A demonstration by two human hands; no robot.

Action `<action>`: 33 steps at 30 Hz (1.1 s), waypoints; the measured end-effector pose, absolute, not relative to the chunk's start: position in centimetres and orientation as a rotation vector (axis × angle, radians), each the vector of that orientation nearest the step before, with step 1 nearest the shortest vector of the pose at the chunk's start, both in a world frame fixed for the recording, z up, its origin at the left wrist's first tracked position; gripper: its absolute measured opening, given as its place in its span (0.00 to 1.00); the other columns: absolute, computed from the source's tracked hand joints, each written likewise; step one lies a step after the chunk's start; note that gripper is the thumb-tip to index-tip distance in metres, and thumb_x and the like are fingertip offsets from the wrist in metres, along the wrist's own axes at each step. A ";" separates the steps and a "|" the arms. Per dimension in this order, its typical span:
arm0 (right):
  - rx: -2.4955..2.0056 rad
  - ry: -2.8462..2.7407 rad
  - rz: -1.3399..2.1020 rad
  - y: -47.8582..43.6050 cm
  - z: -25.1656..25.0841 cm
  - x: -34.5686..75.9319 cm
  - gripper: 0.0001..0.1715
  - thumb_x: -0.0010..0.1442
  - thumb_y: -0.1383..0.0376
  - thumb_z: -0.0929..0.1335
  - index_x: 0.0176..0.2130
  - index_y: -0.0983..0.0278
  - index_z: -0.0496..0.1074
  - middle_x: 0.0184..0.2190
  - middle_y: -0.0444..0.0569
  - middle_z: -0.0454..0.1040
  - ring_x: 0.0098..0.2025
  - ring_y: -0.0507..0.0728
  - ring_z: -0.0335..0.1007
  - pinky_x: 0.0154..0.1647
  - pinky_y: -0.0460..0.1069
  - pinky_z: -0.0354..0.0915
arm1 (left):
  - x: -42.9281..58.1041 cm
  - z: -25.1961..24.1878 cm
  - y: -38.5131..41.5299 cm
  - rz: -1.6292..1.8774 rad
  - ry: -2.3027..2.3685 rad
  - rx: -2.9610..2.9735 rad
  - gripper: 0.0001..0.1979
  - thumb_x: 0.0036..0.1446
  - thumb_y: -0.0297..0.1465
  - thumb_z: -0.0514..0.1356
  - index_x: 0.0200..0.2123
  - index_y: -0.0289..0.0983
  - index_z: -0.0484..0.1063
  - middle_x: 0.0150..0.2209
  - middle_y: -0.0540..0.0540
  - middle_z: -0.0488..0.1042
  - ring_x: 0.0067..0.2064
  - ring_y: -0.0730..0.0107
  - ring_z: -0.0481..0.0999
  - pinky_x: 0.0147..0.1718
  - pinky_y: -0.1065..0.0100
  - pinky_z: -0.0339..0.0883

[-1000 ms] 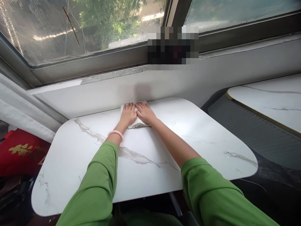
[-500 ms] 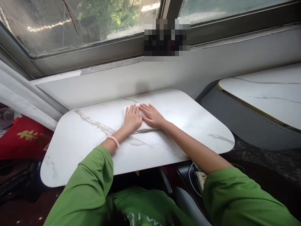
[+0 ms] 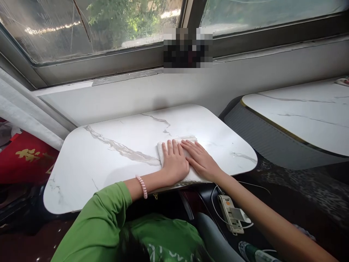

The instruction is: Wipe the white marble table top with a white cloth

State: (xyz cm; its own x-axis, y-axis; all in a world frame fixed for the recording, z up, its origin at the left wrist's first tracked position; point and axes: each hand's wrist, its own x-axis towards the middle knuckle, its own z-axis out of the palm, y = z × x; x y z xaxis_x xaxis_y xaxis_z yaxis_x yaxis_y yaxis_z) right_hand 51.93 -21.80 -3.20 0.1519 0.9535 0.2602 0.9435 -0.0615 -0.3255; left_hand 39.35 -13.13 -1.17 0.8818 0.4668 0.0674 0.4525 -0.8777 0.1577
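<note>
A folded white cloth [image 3: 177,140] lies flat on a white marble-patterned table [image 3: 89,160], at its front edge right of the middle. My left hand [image 3: 174,162] presses on the cloth with the fingers laid out, a pink coiled band around that wrist. Beside it, touching or nearly so, my right hand [image 3: 200,160] rests flat on the cloth's right part, fingers stretched forward. Both palms hide much of the cloth. Its lower edge reaches the table's near edge.
A second marble-patterned table [image 3: 300,112] stands at the right. Below the near edge is a power strip [image 3: 230,214] with a white cable. On the left are a white curtain [image 3: 24,105] and a red cloth item [image 3: 27,156]. A window [image 3: 109,25] is behind.
Both hands have slid the cloth toward me and to the right, from the table's middle to its near edge. The view has shifted slightly right.
</note>
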 end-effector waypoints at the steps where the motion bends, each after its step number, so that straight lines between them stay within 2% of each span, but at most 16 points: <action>1: -2.045 -1.775 0.044 -21.8 -3.2 51.9 0.31 0.68 0.57 0.50 0.67 0.58 0.49 0.66 0.48 0.56 0.69 0.55 0.45 0.68 0.62 0.46 | 39.4 -1.2 -13.1 0.163 0.712 2.904 0.30 0.63 0.34 0.45 0.65 0.22 0.52 0.68 0.31 0.48 0.69 0.43 0.41 0.65 0.42 0.35; 9: -2.120 -1.735 0.046 -17.3 -3.3 54.1 0.32 0.69 0.57 0.48 0.66 0.64 0.53 0.67 0.51 0.54 0.69 0.57 0.43 0.69 0.62 0.43 | 42.2 -1.4 -9.0 0.215 0.697 2.825 0.29 0.64 0.32 0.41 0.65 0.24 0.52 0.68 0.36 0.50 0.69 0.57 0.44 0.67 0.51 0.34; 15: -2.149 -1.704 0.006 -10.2 -3.4 58.7 0.31 0.67 0.61 0.50 0.64 0.66 0.57 0.66 0.53 0.57 0.68 0.59 0.47 0.68 0.62 0.46 | 47.1 -1.7 -3.0 0.327 0.800 2.829 0.27 0.64 0.31 0.43 0.64 0.26 0.55 0.67 0.37 0.54 0.68 0.55 0.48 0.67 0.52 0.36; 22: -2.172 -1.644 -0.091 -3.8 -4.0 62.2 0.30 0.65 0.65 0.51 0.62 0.68 0.60 0.64 0.54 0.61 0.67 0.60 0.51 0.66 0.61 0.49 | 51.2 -1.9 3.2 0.384 0.828 2.841 0.25 0.63 0.29 0.44 0.62 0.30 0.59 0.65 0.41 0.58 0.67 0.61 0.52 0.67 0.55 0.38; 27: -2.121 -1.675 -0.103 -1.5 -3.9 63.9 0.30 0.63 0.66 0.52 0.60 0.70 0.61 0.62 0.55 0.63 0.65 0.61 0.54 0.66 0.62 0.49 | 52.9 -2.2 5.3 0.443 0.883 2.859 0.24 0.63 0.29 0.44 0.60 0.30 0.62 0.63 0.41 0.62 0.66 0.61 0.55 0.66 0.56 0.39; 33: -2.093 -1.704 -0.139 -1.3 -4.1 64.7 0.30 0.63 0.66 0.53 0.61 0.68 0.61 0.63 0.56 0.63 0.66 0.61 0.54 0.65 0.62 0.50 | 53.2 -2.3 5.2 0.433 0.909 2.905 0.24 0.65 0.30 0.43 0.62 0.29 0.59 0.65 0.39 0.59 0.66 0.61 0.54 0.66 0.56 0.39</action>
State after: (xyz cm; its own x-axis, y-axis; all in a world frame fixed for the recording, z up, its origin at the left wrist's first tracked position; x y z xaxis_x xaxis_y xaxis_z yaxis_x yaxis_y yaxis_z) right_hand 64.69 -1.27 -4.14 0.2379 0.9083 0.3441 0.9521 -0.1480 -0.2676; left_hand 53.21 5.18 -2.31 0.7857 0.5677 0.2459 0.5488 -0.8230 0.1466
